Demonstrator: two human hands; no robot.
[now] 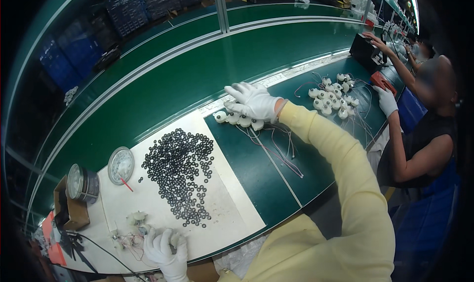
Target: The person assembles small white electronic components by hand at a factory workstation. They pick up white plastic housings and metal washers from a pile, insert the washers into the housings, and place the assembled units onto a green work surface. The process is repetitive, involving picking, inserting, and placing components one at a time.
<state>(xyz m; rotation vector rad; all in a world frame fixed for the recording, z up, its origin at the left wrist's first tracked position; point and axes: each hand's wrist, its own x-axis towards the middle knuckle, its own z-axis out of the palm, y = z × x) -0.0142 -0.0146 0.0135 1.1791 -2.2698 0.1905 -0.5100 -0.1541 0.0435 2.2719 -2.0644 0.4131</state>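
My gloved left hand (167,255) is at the near edge of the white board. Its fingers are curled round a small cream-white part (175,239), largely hidden by the glove, which looks like one of the motors. Beside it lie several small white motors (137,217) with thin wires. My gloved right hand (254,102) reaches across the table with fingers spread. Beneath it, a row of white motors (244,120) stands along the green mat's far edge, their wires trailing toward me. Many black rings (180,153) lie in a loose heap on the white board.
A round dish (121,164) with white paste and a red stick stands left of the rings. Beyond are a tin (83,183) and cardboard box (74,210). More wired motors (335,97) cluster at right, near a co-worker (419,139) holding a red tool (383,82).
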